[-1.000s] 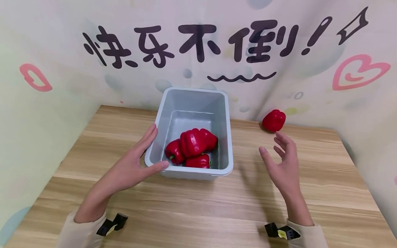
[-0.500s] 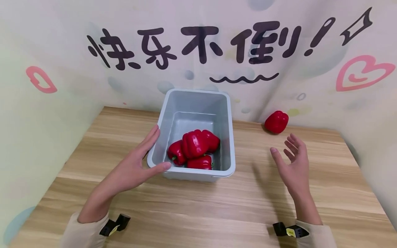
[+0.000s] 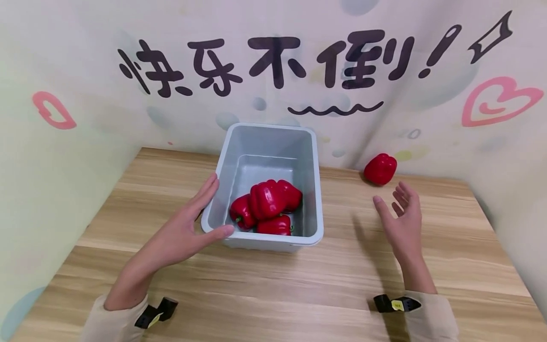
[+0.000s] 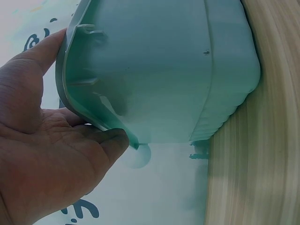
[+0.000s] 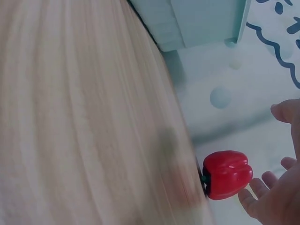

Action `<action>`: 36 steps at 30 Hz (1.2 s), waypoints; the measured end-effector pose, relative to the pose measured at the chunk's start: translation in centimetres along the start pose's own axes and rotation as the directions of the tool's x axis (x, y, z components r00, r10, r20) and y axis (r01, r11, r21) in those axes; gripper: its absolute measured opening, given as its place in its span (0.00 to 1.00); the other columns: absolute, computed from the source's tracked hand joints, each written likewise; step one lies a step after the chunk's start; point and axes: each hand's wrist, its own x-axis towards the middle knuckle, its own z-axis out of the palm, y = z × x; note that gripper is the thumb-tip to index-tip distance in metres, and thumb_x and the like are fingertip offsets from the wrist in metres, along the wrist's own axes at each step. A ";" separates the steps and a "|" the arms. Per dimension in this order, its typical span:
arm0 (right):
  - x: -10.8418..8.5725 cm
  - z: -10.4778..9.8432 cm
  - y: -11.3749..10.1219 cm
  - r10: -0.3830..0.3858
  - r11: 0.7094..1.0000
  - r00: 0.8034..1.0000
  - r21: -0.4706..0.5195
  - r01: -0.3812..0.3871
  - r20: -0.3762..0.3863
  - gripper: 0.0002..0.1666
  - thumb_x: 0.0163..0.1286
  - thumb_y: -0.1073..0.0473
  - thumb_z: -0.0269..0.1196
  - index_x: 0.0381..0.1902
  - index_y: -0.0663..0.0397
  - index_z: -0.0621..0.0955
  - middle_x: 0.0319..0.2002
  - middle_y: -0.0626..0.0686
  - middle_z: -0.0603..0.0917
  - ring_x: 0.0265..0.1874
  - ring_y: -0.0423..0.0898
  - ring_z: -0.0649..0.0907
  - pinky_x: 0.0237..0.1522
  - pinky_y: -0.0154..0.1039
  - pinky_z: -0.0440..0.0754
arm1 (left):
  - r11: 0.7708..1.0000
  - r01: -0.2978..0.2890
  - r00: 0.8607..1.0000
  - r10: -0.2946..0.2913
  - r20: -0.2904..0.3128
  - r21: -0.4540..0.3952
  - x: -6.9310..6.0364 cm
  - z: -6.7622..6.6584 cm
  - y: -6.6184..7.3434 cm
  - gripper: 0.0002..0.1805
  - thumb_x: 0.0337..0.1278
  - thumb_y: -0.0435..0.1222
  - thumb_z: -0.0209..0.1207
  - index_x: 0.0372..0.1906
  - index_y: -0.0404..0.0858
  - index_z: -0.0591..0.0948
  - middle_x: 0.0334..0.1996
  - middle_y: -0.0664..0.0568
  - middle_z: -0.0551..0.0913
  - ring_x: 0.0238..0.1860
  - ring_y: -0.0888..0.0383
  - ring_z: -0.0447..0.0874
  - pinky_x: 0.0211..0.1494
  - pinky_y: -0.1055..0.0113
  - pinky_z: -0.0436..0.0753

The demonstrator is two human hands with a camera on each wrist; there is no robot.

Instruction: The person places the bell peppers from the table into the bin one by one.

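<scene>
A grey plastic bin (image 3: 318, 199) stands on the wooden table with several red bell peppers (image 3: 267, 199) piled at its near end. My left hand (image 3: 181, 232) holds the bin's near left corner, thumb over the front rim and fingers along the left rim. Under that rim, the left wrist view shows the fingertips against the bin's (image 4: 154, 70) outer side. To the right, a lone red bell pepper (image 3: 380, 169) lies by the back wall. My right hand (image 3: 401, 223) hovers just in front of it, thumb and fingers spread, holding nothing. In the right wrist view the pepper (image 5: 227, 174) sits near the fingertips.
A patterned cloth backdrop (image 3: 273, 104) with large writing rises right behind the bin and the lone pepper. The wooden table (image 3: 273, 289) runs towards me. Black wrist cameras sit on both sleeves.
My right hand has shifted somewhat to the right, away from the bin, over the last second. The left hand keeps its place on the bin. The view has shifted slightly.
</scene>
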 end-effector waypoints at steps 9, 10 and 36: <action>1.8 0.1 0.4 0.020 1.000 1.000 0.007 -0.020 -0.014 0.46 0.74 0.53 0.68 0.83 0.49 0.60 0.81 0.55 0.65 0.81 0.55 0.67 0.83 0.51 0.66 | 1.000 0.008 1.000 -0.008 -0.001 -0.006 0.0 0.1 0.2 0.55 0.67 0.56 0.68 0.87 0.55 0.46 0.88 0.62 0.39 0.89 0.45 0.41 0.81 0.29 0.60; 2.0 0.2 0.4 0.020 1.000 1.000 0.011 -0.020 -0.015 0.46 0.74 0.53 0.68 0.83 0.49 0.60 0.81 0.55 0.65 0.81 0.55 0.67 0.83 0.51 0.66 | 1.000 0.009 1.000 -0.009 -0.001 -0.004 0.0 0.1 0.2 0.55 0.67 0.56 0.68 0.87 0.55 0.46 0.88 0.62 0.39 0.89 0.45 0.41 0.81 0.29 0.61; 5.4 0.7 2.1 0.098 0.995 0.995 -0.028 -0.098 0.002 0.50 0.76 0.45 0.65 0.85 0.43 0.53 0.84 0.54 0.59 0.84 0.51 0.62 0.85 0.49 0.63 | 1.000 0.008 1.000 -0.008 -0.008 0.002 0.0 0.1 0.3 0.55 0.66 0.55 0.68 0.87 0.55 0.46 0.89 0.61 0.40 0.89 0.44 0.41 0.80 0.28 0.62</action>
